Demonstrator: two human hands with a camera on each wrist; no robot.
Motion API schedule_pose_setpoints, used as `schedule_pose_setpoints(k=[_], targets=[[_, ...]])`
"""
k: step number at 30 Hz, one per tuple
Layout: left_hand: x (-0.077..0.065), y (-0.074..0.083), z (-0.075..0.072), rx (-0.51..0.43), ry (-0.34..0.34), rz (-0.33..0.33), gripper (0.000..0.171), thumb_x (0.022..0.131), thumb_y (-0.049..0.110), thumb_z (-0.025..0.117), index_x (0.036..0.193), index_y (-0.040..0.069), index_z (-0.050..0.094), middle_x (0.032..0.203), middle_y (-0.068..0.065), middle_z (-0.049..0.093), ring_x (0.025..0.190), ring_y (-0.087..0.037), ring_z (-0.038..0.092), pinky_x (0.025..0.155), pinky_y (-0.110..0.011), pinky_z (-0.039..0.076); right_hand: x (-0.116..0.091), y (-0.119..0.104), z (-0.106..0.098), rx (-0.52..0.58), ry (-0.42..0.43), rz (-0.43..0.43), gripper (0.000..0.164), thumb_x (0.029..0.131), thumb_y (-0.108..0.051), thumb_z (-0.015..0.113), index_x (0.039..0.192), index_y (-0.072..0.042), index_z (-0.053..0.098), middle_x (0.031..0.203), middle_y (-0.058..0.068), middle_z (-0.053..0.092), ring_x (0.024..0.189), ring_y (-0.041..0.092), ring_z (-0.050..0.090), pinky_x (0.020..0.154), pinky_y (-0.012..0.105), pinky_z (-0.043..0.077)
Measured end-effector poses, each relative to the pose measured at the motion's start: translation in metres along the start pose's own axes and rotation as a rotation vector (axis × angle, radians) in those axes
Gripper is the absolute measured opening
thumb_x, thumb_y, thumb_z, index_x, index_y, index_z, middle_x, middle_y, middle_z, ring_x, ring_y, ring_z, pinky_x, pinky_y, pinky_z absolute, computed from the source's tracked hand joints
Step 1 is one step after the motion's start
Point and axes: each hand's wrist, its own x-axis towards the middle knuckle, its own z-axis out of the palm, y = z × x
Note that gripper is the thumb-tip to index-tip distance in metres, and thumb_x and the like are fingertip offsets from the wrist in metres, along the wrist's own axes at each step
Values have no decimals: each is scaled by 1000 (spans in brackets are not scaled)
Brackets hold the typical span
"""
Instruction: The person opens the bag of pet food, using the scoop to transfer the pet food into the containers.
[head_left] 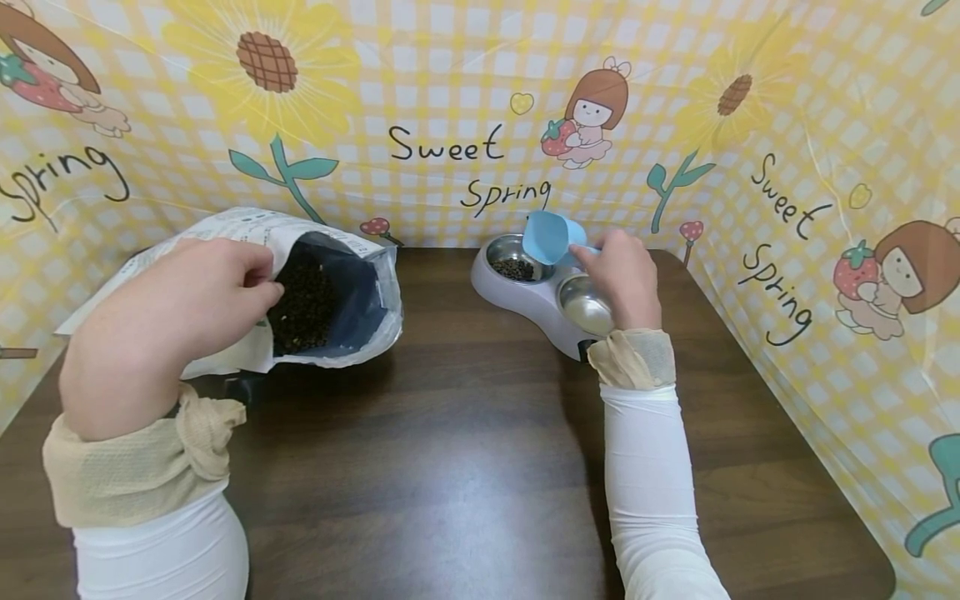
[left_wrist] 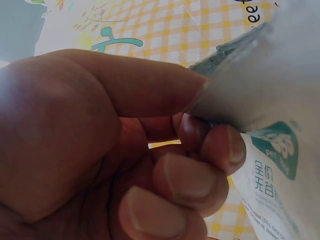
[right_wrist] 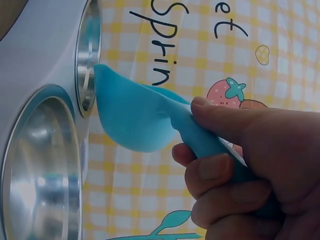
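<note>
My left hand (head_left: 176, 300) pinches the opened rim of a white pet food bag (head_left: 240, 225) between thumb and fingers. The bag lies with its mouth toward the right, and dark brown kibble (head_left: 303, 304) shows inside. In the left wrist view, green print marks the bag's side (left_wrist: 272, 150). My right hand (head_left: 622, 271) grips the handle of a light blue scoop (head_left: 551, 237), its cup tilted over the farther steel bowl (head_left: 506, 247). Some kibble (head_left: 513, 268) lies in that bowl. The nearer steel bowl (head_left: 587, 306) holds no kibble. Both sit in one pale double feeder (head_left: 517, 300).
A dark brown wooden table (head_left: 420, 467) lies under everything. Yellow checked cloth (head_left: 442, 75) with flowers and lettering stands upright along the back and both sides, close behind the bag and feeder. A small black object (head_left: 242, 388) shows below the bag.
</note>
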Motion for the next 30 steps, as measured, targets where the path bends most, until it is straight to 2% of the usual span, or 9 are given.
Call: schedule_pose_setpoints(k=[2, 6, 9, 12, 19, 27, 30], targets=[[0, 0, 0, 0, -1, 0, 31, 91, 10, 52, 63, 10, 40, 57, -2, 33, 55, -20, 37, 54, -33, 27, 0, 1, -1, 24, -3, 17, 49, 95, -51, 56, 79, -6, 67, 82, 10, 65, 75, 26, 54, 60, 38, 42], [0, 0, 0, 1, -14, -6, 31, 92, 10, 52, 63, 10, 40, 57, -2, 33, 55, -20, 37, 54, -33, 27, -1, 1, -2, 60, 3, 42, 53, 95, -52, 55, 62, -10, 50, 59, 2, 47, 64, 23, 48, 54, 34, 38], [0, 0, 0, -1, -19, -9, 31, 92, 10, 52, 63, 10, 40, 57, -2, 33, 55, -21, 37, 54, -33, 27, -1, 2, -2, 70, 4, 53, 55, 95, -52, 55, 58, -13, 43, 52, -3, 36, 59, 21, 44, 51, 33, 36], [0, 0, 0, -3, -21, -9, 31, 92, 10, 52, 63, 10, 41, 57, -2, 34, 55, -21, 38, 54, -33, 28, 0, 3, -3, 72, -2, 58, 55, 94, -52, 55, 57, -13, 42, 51, -4, 33, 57, 20, 42, 50, 33, 35], [1, -1, 1, 0, -9, -2, 30, 91, 10, 53, 63, 10, 42, 56, -3, 36, 56, -21, 39, 55, -33, 28, 0, 5, -4, 73, -26, 61, 54, 94, -52, 54, 59, -13, 44, 54, -2, 36, 61, 21, 44, 52, 34, 35], [1, -1, 2, 2, -5, 1, 31, 92, 9, 52, 63, 10, 41, 56, -3, 35, 55, -21, 38, 55, -33, 28, 0, 7, -6, 94, -43, 60, 56, 95, -52, 52, 57, -13, 39, 48, -6, 29, 53, 18, 39, 49, 33, 33], [1, -1, 2, 5, -5, 2, 31, 92, 10, 52, 63, 11, 42, 56, -3, 36, 55, -21, 39, 55, -33, 28, 0, 8, -8, 120, -64, 64, 56, 96, -53, 51, 59, -11, 44, 50, -5, 34, 54, 18, 40, 50, 33, 34]])
